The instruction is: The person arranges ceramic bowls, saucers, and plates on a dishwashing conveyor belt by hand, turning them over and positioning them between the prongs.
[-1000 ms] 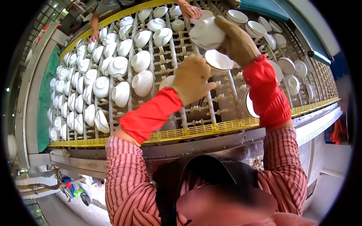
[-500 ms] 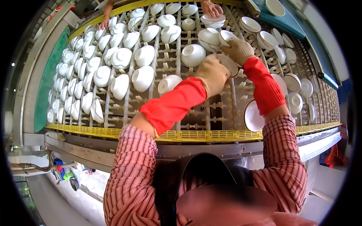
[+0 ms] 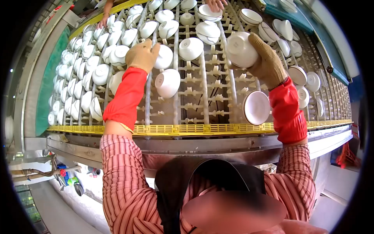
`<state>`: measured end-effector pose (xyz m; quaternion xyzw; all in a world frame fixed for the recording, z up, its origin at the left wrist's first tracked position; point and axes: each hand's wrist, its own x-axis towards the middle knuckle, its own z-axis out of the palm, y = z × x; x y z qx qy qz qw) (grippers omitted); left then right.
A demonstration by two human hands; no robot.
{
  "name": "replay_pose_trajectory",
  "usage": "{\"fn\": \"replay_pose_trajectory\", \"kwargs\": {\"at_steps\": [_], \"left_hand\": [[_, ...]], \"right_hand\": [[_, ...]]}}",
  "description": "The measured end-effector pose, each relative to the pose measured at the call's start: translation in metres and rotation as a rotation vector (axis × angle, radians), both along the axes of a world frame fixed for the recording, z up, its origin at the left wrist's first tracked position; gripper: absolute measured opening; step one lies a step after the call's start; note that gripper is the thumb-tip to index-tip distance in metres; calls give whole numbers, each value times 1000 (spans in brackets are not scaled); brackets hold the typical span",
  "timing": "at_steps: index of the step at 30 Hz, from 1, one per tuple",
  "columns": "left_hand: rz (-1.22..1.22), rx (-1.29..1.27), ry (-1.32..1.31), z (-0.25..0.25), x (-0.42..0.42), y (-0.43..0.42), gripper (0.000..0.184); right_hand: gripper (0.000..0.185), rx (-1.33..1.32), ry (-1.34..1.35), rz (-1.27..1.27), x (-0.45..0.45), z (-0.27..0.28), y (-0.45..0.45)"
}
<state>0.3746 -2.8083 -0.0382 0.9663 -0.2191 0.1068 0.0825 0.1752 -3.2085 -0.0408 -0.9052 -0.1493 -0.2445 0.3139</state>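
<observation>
A pegged rack (image 3: 204,84) carries rows of tilted white bowls (image 3: 168,83).

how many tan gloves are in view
2: one on the left hand, one on the right hand, which holds a white bowl; no others show.

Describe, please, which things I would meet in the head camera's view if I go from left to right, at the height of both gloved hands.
Green sheet → left gloved hand → white bowl with base showing → held bowl → right gloved hand.
</observation>
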Motion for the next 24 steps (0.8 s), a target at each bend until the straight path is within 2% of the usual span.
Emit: {"fn": "replay_pose_trajectory", "kwargs": {"at_steps": [1,3,4,6,7,8,10,11,12,13,14,16,18,19,20,24], "left_hand": [[27,208,-104,-5,1,5,55],[-135,56,-211,-15,-14,23,51],[-174,-51,-261,-21,-32,36,49],[-224,-61,-235,-17,-66,61,47],[-211,34,-228,4,-93,70,45],[-178,13,-262,11,-115,84,46],[41,9,-6,32,-140,117,48],[149,139,-6,36,-142,141,48],[256,68,-27,45,-148,158,49],[387,127,-104,46,-149,183,55],[556,166,32,52,-148,207,60],[582,234,117,21,-128,264,67],[679,-1,227,21,-137,261,78],[547,-3,268,23,-133,259,84],[538,13,235,21,-129,253,85],[510,-25,115,4,-117,248,85]], "right_hand": [[38,-35,-5,-1,2,-1,2],[32,-89,-9,21,9,-6,19],[39,-156,70,94,6,-7,11],[43,-83,391,-401,-33,11,28],[55,-300,77,-447,-51,-6,10],[68,-339,52,-448,-61,0,0],[80,-721,-42,-522,-83,-2,-30],[75,-518,307,-609,-98,-7,-42],[68,-502,353,-621,-109,-16,-53],[63,-487,393,-641,-118,-29,-65],[58,-474,435,-665,-126,-40,-77],[57,-508,484,-687,-127,-59,-100],[55,-571,515,-685,-125,-59,-96],[55,-618,521,-677,-119,-54,-87],[55,-669,526,-671,-113,-46,-79],[62,-245,359,-616,-90,-30,-58]]}}
